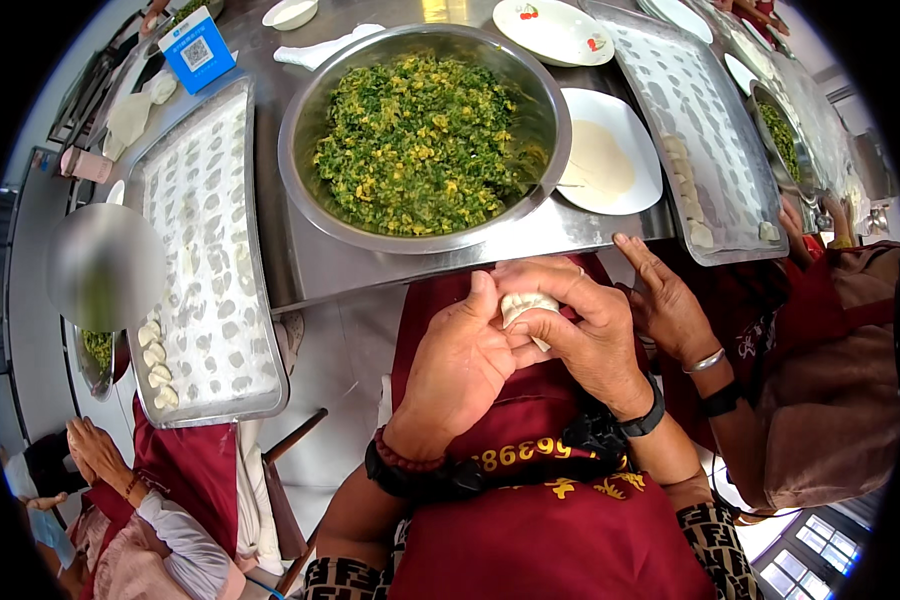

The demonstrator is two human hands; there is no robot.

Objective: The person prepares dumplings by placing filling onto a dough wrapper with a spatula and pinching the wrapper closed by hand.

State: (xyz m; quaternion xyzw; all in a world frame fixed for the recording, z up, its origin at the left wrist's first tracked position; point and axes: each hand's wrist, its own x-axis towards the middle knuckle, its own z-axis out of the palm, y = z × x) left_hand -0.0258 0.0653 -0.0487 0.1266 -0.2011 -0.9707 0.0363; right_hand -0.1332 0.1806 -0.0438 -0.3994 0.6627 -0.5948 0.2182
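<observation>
A pale dumpling (pixel 526 306) with a pleated edge sits between my two hands, over the red apron. My right hand (pixel 581 315) pinches it between thumb and curled fingers. My left hand (pixel 469 345) is beside it, palm up, its thumb raised and its fingers partly hidden behind the dumpling and my right hand; whether they grip it is unclear. Just beyond my hands, at the table's edge, stands a large steel bowl (pixel 300 202) of chopped green and yellow filling (pixel 420 142). A thin utensil handle (pixel 559 184) leans over its right rim.
A white plate (pixel 649 187) with pale powder lies right of the bowl. Metal trays with dumplings stand at left (pixel 270 375) and right (pixel 720 259). A co-worker's hand (pixel 667 300) is close to my right hand; another co-worker's hands (pixel 97 450) are at lower left. A blue sign (pixel 199 56) stands behind.
</observation>
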